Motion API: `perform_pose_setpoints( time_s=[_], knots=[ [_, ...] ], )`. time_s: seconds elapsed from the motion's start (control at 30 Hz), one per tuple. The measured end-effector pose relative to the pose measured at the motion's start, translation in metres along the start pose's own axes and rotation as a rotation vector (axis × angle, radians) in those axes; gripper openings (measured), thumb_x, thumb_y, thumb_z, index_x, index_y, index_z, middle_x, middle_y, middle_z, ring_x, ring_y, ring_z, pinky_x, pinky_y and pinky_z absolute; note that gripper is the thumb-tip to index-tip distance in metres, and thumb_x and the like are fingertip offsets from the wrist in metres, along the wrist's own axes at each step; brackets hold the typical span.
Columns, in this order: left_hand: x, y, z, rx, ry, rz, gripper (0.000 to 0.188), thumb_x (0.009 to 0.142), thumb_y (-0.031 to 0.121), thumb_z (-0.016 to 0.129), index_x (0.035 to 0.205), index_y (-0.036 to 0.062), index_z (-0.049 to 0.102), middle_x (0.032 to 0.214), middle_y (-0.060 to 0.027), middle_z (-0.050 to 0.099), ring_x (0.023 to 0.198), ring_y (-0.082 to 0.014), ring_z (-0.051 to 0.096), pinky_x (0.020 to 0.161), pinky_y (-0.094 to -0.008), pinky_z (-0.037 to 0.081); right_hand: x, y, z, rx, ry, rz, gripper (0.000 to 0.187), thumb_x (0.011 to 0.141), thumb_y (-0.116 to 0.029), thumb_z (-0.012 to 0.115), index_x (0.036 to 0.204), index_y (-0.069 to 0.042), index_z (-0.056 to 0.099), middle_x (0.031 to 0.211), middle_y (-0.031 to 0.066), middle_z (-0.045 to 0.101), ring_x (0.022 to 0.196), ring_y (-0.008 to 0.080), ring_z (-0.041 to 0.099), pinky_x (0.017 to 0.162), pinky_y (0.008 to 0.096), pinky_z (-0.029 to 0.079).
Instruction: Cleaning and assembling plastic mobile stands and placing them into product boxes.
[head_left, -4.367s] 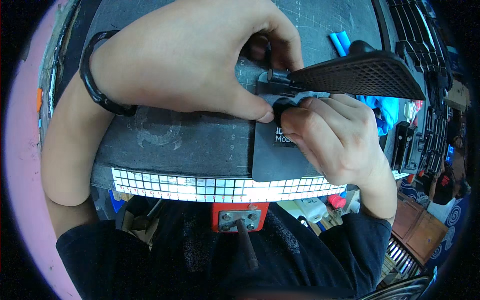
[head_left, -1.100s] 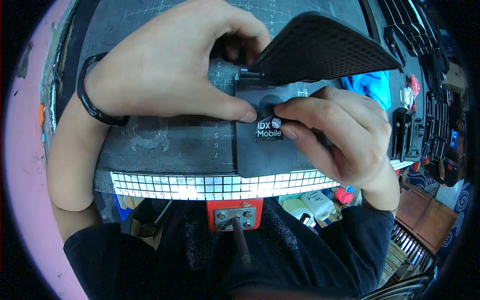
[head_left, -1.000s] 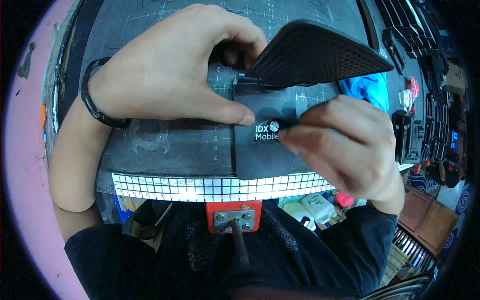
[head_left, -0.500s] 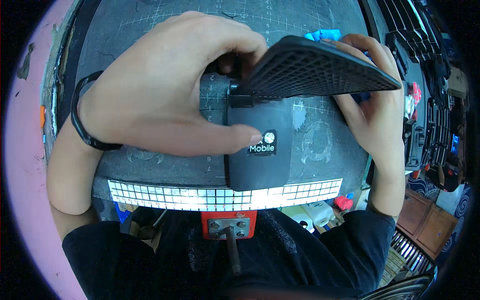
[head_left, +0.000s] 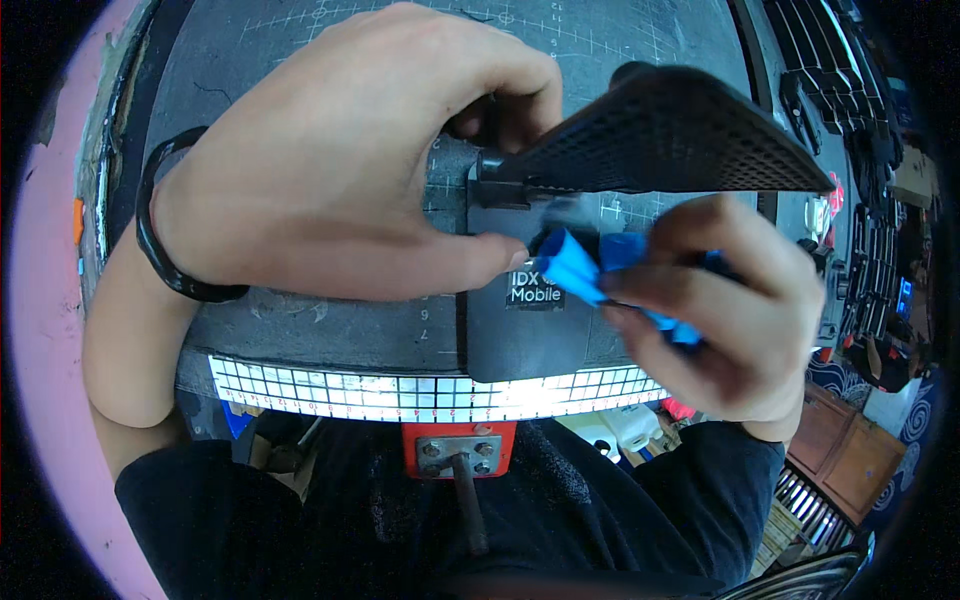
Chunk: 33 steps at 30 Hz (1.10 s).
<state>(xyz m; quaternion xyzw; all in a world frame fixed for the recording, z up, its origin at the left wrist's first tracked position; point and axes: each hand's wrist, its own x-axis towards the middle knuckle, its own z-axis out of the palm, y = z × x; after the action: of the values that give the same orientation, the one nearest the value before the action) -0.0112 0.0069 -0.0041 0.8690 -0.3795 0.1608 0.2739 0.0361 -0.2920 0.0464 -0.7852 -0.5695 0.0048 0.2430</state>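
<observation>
A black hinged stand-like object (head_left: 530, 345) lies on the dark work board, its flat lower plate downward. Its other plate (head_left: 680, 135), with a grid texture, rises at a slant toward the upper right. My left hand (head_left: 370, 170) curls around the hinge end. Its thumb lies on the lower plate beside a small dark label (head_left: 536, 287), and the fingertips are partly hidden behind the hinge. My right hand (head_left: 730, 310), blurred, pinches a crumpled blue piece of cloth or thin film (head_left: 575, 268) just above the lower plate, below the raised one.
The dark board (head_left: 320, 335) carries marked gridlines. A white gridded ruler strip (head_left: 330, 390) runs along its near edge, above a red bracket (head_left: 412, 450) with a metal rod. A pink surface (head_left: 60, 300) lies left. Black slotted parts (head_left: 825, 60) stand at right.
My right hand has come from behind the raised plate toward me and down, bringing the blue piece over the lower plate. The black object and my left hand have shifted slightly right.
</observation>
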Motion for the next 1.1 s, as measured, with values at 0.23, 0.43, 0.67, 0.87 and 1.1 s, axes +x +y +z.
perform_pose_setpoints(
  time_s=[0.23,0.43,0.67,0.87,1.1],
  knots=[
    [0.005,0.01,-0.001,0.095,-0.169,-0.12,0.082,0.07,0.037,0.099,0.137,0.0018,0.066,0.137,-0.0199,0.066,0.131,-0.038,0.062,0.113,-0.046,0.05,0.003,-0.004,0.012,-0.113,-0.117,-0.114,0.028,0.072,-0.007,0.087,0.099,-0.006,0.084,0.085,0.0063,0.07,0.072,0.0191,0.064,0.062,0.0321,0.048],
    [0.008,0.018,-0.005,0.25,-0.112,-0.088,0.08,0.073,0.046,0.097,0.134,0.002,0.068,0.119,-0.0183,0.074,0.111,-0.0328,0.073,0.095,-0.0402,0.059,0.003,-0.001,0.02,-0.137,-0.057,-0.095,0.032,0.068,-0.01,0.088,0.099,-0.005,0.084,0.086,0.0053,0.07,0.073,0.0187,0.064,0.063,0.0331,0.048],
    [0.0,0.019,-0.017,0.312,-0.718,-0.229,0.043,0.099,0.053,0.072,0.136,0.0318,0.07,0.057,-0.0059,0.063,0.047,-0.0199,0.064,0.044,-0.03,0.046,0.005,-0.013,0.028,-0.233,-0.034,-0.205,0.034,0.064,-0.015,0.077,0.094,0.0,0.081,0.088,0.0073,0.071,0.075,0.0187,0.065,0.063,0.0307,0.047],
    [-0.012,0.018,-0.01,0.34,-0.657,-0.14,0.028,0.104,0.045,0.067,0.132,0.0495,0.069,0.054,-0.0049,0.055,0.042,-0.0192,0.057,0.038,-0.0303,0.039,0.004,-0.008,0.036,-0.254,-0.005,-0.236,0.034,0.063,-0.015,0.076,0.092,0.001,0.08,0.088,0.0081,0.071,0.075,0.0181,0.065,0.062,0.0304,0.047],
    [-0.014,0.027,-0.012,0.336,-0.378,-0.139,0.008,0.091,0.037,0.085,0.098,0.0421,0.083,0.05,-0.0001,0.053,0.04,-0.0159,0.054,0.038,-0.0302,0.035,0.012,-0.016,0.033,-0.276,-0.009,-0.248,0.032,0.063,-0.014,0.078,0.091,0.001,0.08,0.085,0.0088,0.071,0.072,0.0178,0.064,0.061,0.0307,0.044]
  ],
)
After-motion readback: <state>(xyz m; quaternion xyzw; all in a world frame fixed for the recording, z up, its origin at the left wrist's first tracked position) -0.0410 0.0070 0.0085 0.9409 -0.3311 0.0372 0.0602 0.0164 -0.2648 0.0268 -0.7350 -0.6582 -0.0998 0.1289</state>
